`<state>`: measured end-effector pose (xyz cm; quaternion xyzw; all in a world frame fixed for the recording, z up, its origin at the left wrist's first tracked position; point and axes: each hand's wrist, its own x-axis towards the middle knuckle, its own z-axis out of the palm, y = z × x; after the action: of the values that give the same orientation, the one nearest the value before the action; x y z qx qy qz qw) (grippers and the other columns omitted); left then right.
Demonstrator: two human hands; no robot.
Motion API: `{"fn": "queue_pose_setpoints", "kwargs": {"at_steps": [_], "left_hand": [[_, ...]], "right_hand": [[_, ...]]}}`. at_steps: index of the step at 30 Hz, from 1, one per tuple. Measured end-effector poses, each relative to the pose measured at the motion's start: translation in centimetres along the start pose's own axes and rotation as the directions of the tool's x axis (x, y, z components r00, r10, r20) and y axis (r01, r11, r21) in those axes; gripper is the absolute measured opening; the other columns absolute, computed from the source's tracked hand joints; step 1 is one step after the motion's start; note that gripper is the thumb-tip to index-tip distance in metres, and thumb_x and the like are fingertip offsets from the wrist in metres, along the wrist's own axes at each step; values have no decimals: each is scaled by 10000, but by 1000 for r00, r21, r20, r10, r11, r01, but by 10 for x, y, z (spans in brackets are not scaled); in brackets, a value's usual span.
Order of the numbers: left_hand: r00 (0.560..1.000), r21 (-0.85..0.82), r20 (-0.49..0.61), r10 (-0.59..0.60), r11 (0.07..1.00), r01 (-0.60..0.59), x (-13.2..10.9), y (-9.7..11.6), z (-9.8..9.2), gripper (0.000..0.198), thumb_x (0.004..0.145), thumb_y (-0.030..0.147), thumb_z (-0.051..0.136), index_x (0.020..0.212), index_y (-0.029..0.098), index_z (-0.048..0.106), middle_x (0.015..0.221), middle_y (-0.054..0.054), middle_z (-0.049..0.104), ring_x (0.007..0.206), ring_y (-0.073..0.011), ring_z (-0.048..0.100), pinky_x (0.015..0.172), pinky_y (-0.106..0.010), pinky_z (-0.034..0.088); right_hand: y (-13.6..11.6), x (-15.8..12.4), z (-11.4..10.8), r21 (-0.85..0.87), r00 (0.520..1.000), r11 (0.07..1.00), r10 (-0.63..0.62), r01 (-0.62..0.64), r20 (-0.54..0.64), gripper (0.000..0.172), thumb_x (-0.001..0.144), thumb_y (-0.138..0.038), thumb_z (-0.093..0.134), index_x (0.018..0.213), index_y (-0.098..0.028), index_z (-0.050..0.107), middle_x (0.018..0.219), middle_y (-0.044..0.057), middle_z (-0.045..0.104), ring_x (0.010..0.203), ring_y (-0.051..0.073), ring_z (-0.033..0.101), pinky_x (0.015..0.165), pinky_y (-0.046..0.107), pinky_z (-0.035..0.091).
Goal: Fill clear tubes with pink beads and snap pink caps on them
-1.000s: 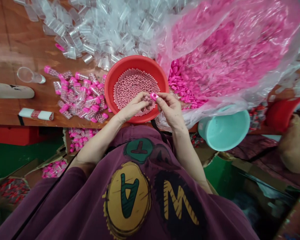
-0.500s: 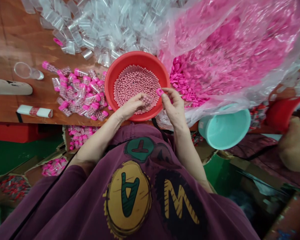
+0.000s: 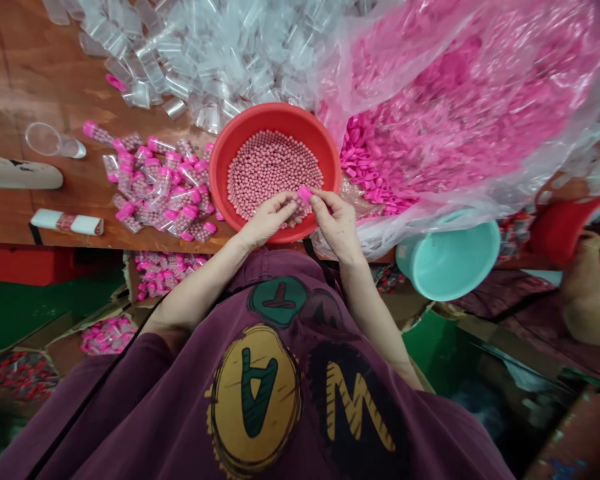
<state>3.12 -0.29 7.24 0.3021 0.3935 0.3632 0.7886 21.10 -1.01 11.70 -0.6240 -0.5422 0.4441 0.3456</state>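
Over the near right part of a red bowl (image 3: 275, 113) of small pink balls (image 3: 270, 167), my two hands meet. My left hand (image 3: 269, 219) is closed around a small clear container (image 3: 296, 208) with pink balls in it, partly hidden by the fingers. Between thumb and fingers, my right hand (image 3: 336, 223) pinches a bright pink cap (image 3: 305, 194) at the mouth of that container. Whether the cap is seated on it I cannot tell. Left of the bowl lies a heap of filled containers with pink caps (image 3: 167, 183).
Clear empty containers (image 3: 230, 47) are piled at the back. A plastic bag of pink caps (image 3: 460, 100) spreads on the right, above a turquoise bowl (image 3: 450, 260). Filled containers lie in a box (image 3: 163, 270) below the table edge. A co-worker's hand (image 3: 587, 260) holds a red bowl (image 3: 555, 230) at far right.
My right hand has moved left and slightly down, bringing the pink cap from beside the container to its mouth. My left hand has shifted slightly right.
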Motion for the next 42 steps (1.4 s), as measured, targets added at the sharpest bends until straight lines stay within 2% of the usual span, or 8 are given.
{"fn": "queue_pose_setpoints", "kwargs": {"at_steps": [9, 13, 18, 24, 30, 34, 38, 42], "left_hand": [[1000, 49, 26, -8, 999, 7, -3, 9, 4, 394, 959, 534, 794, 1113, 190, 682, 901, -18, 709, 715, -104, 621, 602, -222, 431], [997, 2, 10, -73, 997, 73, -4, 14, 8, 352, 953, 505, 800, 1075, 193, 691, 882, -6, 705, 693, -94, 614, 590, -214, 419], [993, -52, 20, -119, 991, 120, -4, 19, 12, 376, 909, 491, 847, 1092, 197, 700, 868, 3, 695, 696, -94, 621, 620, -212, 454], [999, -31, 0, -45, 999, 45, -7, 23, 19, 389, 938, 513, 823, 1132, 199, 703, 889, 1, 657, 729, -110, 610, 711, -248, 529], [999, 123, -22, 36, 992, -33, -7, 26, 23, 239, 992, 411, 763, 1037, 185, 700, 830, 2, 621, 692, -109, 564, 683, -245, 505], [999, 233, -15, 40, 972, -35, -5, 28, 24, 157, 983, 329, 742, 962, 179, 702, 796, -1, 627, 685, -116, 550, 647, -244, 471], [999, 71, 12, -37, 997, 36, -5, 32, 28, 327, 904, 437, 838, 1062, 176, 720, 798, 8, 631, 663, -102, 557, 621, -239, 454], [996, -43, -24, -85, 996, 83, -5, 31, 32, 428, 806, 508, 905, 1025, 190, 722, 778, 20, 626, 629, -88, 535, 577, -235, 408]], "right_hand": [[2, -4, 0, -86, 998, 995, -59, 57, -16, 514, 1034, -672, 625, 1256, -254, 826, 1234, 86, 847, 1155, 254, 778, 1101, 477, 613], [-2, -7, -4, -85, 996, 993, -86, 87, 13, 521, 1052, -673, 594, 1285, -262, 814, 1269, 89, 833, 1178, 262, 766, 1112, 488, 608], [-10, -11, -8, -205, 991, 970, -129, 131, 24, 475, 1087, -624, 550, 1281, -277, 812, 1125, 75, 828, 1035, 247, 765, 1010, 454, 636], [-11, -14, -3, -327, 978, 925, -207, 195, -3, 475, 1131, -529, 468, 1345, -245, 783, 1041, 91, 795, 955, 250, 735, 935, 446, 637], [-2, -19, -5, -437, 967, 864, -240, 251, 82, 515, 1137, -457, 408, 1428, -197, 745, 1090, 132, 782, 1009, 274, 735, 951, 451, 643], [3, -23, -7, -425, 972, 875, -202, 234, 120, 497, 1127, -423, 412, 1431, -208, 741, 1113, 138, 775, 1033, 283, 733, 984, 468, 645], [-5, -25, -9, -398, 972, 887, -217, 234, 87, 492, 1122, -456, 433, 1418, -204, 735, 1109, 139, 770, 1014, 281, 728, 972, 485, 646], [-4, -28, -15, -215, 989, 966, -146, 141, -5, 491, 1068, -523, 568, 1481, -274, 658, 1165, 101, 748, 1050, 264, 715, 1004, 496, 640]]}}
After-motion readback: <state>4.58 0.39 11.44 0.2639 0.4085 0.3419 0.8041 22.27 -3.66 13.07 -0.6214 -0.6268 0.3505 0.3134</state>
